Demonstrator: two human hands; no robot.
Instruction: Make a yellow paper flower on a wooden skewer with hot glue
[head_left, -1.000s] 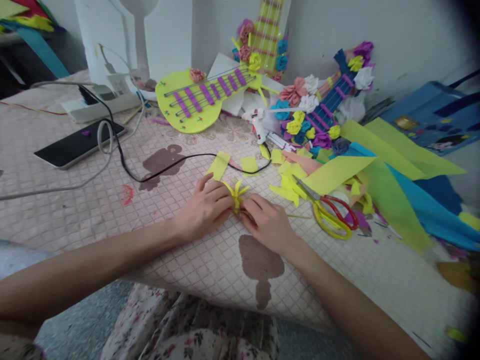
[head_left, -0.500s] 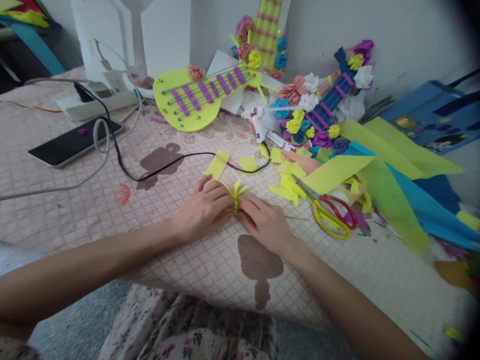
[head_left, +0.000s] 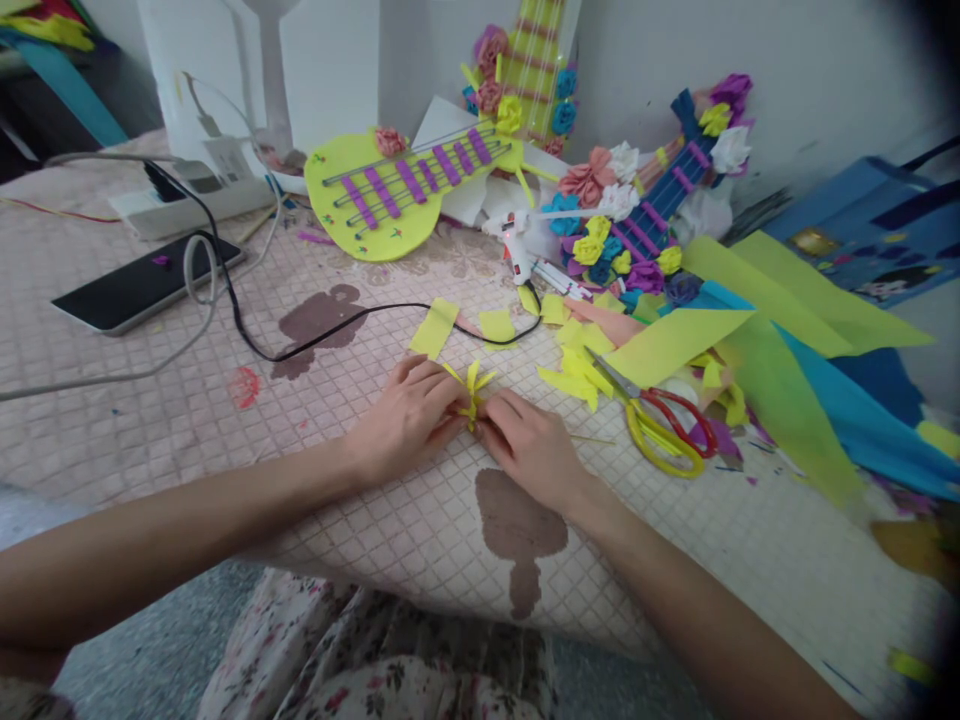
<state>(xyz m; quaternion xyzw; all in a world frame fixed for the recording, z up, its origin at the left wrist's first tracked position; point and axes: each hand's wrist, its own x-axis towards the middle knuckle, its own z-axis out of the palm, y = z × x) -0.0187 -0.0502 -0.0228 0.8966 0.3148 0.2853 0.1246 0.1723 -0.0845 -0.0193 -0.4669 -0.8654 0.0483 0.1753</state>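
A small yellow paper flower (head_left: 473, 385) with narrow pointed petals stands between my two hands, above the quilted tablecloth. My left hand (head_left: 411, 410) pinches it from the left, fingers curled together. From the right, my right hand (head_left: 531, 440) grips its base with bent fingers; the fingertips are partly hidden. A thin stick (head_left: 592, 438) shows to the right of my right hand. Just behind the hands lies a yellow paper strip (head_left: 434, 328).
Scissors (head_left: 664, 430) with red and yellow handles lie right, beside yellow scraps (head_left: 576, 378). A glue gun (head_left: 516, 245) trails a black cable (head_left: 390, 308) across the cloth. Paper guitars (head_left: 375, 245) stand behind. A dark phone (head_left: 142, 285) lies left, a blue bag (head_left: 847, 225) far right.
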